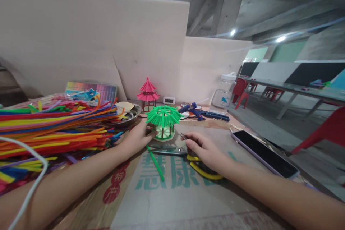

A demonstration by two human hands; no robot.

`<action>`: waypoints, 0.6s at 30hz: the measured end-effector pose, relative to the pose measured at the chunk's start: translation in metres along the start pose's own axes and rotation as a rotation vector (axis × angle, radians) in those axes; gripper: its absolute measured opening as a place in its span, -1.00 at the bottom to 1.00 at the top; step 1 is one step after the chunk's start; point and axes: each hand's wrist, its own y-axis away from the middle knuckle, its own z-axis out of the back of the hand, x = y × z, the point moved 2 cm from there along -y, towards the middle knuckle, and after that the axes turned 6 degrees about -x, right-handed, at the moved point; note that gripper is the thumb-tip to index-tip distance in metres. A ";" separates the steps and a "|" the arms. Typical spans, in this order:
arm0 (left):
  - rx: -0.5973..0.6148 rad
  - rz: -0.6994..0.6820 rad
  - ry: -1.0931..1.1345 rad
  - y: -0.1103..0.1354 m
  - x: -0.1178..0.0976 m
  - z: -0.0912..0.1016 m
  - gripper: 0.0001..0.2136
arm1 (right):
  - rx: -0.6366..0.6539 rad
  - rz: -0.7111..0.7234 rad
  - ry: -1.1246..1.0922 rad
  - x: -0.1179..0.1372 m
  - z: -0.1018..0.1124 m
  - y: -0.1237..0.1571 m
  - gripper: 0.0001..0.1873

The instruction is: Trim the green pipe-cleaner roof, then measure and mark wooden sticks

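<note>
A small model pavilion [164, 116] with a green pipe-cleaner roof, brown posts and a pale green-edged base stands upright in front of me. My left hand [137, 137] grips its left side, thumb at the base and the other fingers partly hidden behind. To the right of the model, my right hand [202, 146] is closed in a pinch; a thin, dark, pointed thing [183, 136] shows at its fingertips, too small to name. Scissors [172, 150] with yellow and black handles lie below that hand. A loose green pipe cleaner [156, 164] rests on the table nearer to me.
Bundles of coloured pipe cleaners [54, 125] fill the left side, with a white cable [40, 158] across them. Behind stand a pink model pavilion [147, 95], a small clock [169, 100], a blue glue gun [192, 109] and a bottle [222, 95]. A phone [265, 153] lies right.
</note>
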 end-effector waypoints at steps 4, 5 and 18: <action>0.011 0.031 0.007 -0.001 -0.001 0.001 -0.63 | 0.005 0.018 0.041 -0.001 0.001 0.000 -0.66; 0.015 0.032 0.009 -0.001 -0.002 0.001 -0.62 | 0.005 0.019 0.046 -0.001 0.001 -0.001 -0.65; 0.006 -0.173 -0.027 0.001 -0.018 0.005 -0.59 | -0.001 -0.051 -0.098 0.002 0.003 0.001 -0.59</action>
